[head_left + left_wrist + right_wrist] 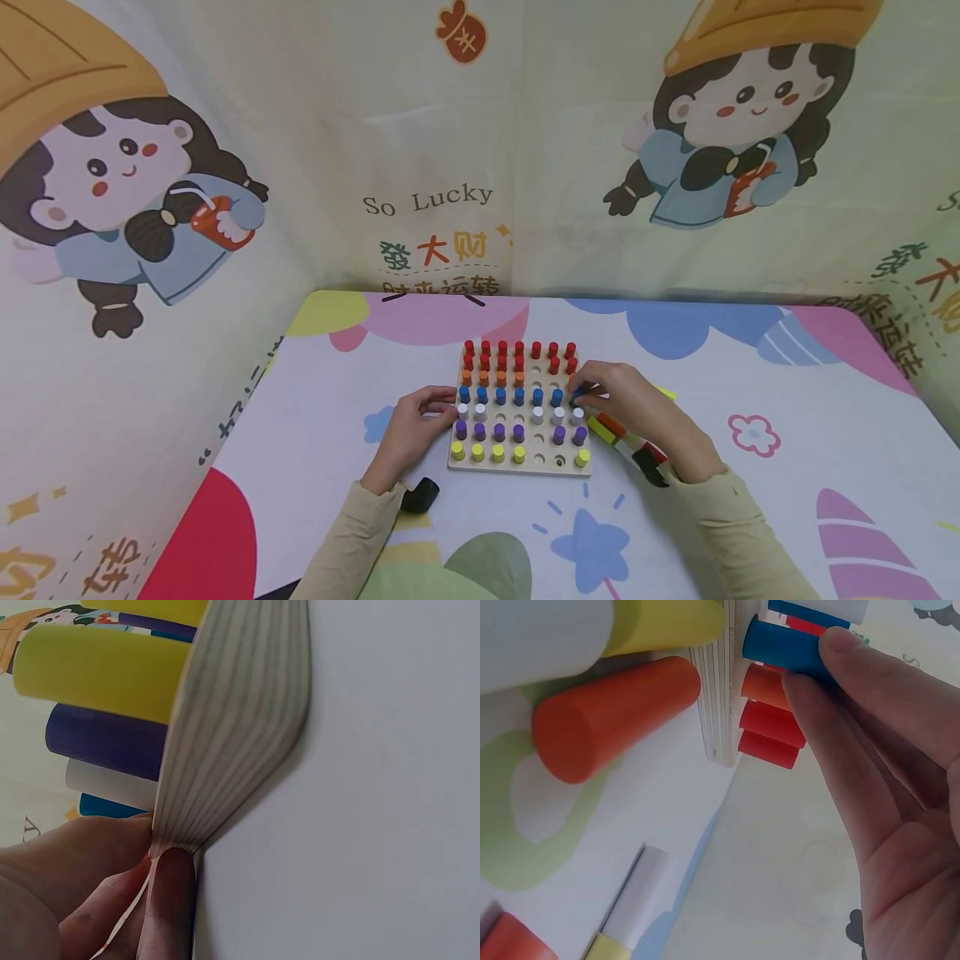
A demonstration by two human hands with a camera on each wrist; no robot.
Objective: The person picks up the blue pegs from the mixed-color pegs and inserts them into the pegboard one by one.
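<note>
A wooden pegboard (pixel 517 469) lies on the table, carrying rows of red, orange, blue, white, purple and yellow cylinder pegs. Bare holes show in several rows. My left hand (pixel 412 425) grips the board's left edge; the left wrist view shows fingertips (pixel 174 874) against its striped side, close to the blue and white pegs. At the right end of the blue row, my right hand (pixel 626 400) pinches a blue peg (pixel 784 646) between thumb and fingers. That peg stands at the board's face, beside an orange peg (pixel 763 686) and two red ones.
Loose pegs lie right of the board, partly under my right forearm, among them an orange peg (pixel 611 424) and a yellow peg (pixel 600 431). The table (pixel 315 467) has a printed cloth. Behind it and at the sides hang printed curtains (pixel 570 167).
</note>
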